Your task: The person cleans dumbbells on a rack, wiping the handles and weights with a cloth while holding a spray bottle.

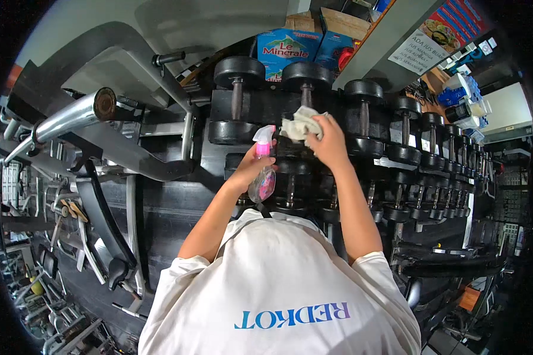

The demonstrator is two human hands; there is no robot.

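My left hand (251, 171) is wrapped round a clear spray bottle (265, 184) with a pink and white trigger head, held upright in front of my chest. In my right hand (330, 145) is a crumpled off-white cloth (302, 123), bunched between thumb and fingers. The cloth is over the lower part of a black dumbbell (306, 77) on the rack and hides some of it; whether it touches cannot be made out. Left of that stands another dumbbell (237, 97) with a bare metal handle, just above the spray bottle.
Several dumbbells (405, 130) run rightward in two rows on the rack. A weight machine with a thick metal tube (71, 121) stands at left. Blue cardboard boxes (287, 50) sit behind the rack, beside a pillar carrying a paper sign (410, 53).
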